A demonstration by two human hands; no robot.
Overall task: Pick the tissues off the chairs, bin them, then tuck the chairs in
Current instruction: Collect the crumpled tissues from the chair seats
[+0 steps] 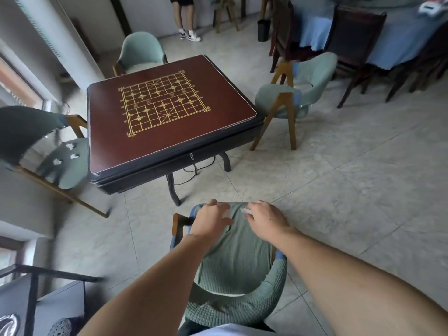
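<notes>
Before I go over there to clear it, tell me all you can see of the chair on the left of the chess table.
The left chair has a green fabric-covered seat and curved back on angled wooden legs. It stands pulled out from the table, seat facing it. Three crumpled white tissues lie on the seat. Neither hand touches it.

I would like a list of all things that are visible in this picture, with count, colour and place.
game table: one, dark red top with a gold chess grid, centre
green chairs: four; near, left, far, right
tissues: three crumpled, white, on the left chair's seat
tissue piece: small, white, under the right hand's fingers
bin: one, black, far floor
dark wooden chairs: several, top right
blue tablecloth: one, top right
standing person's legs: top, white shoes
left hand: on the near seat
right hand: on the near seat
</notes>
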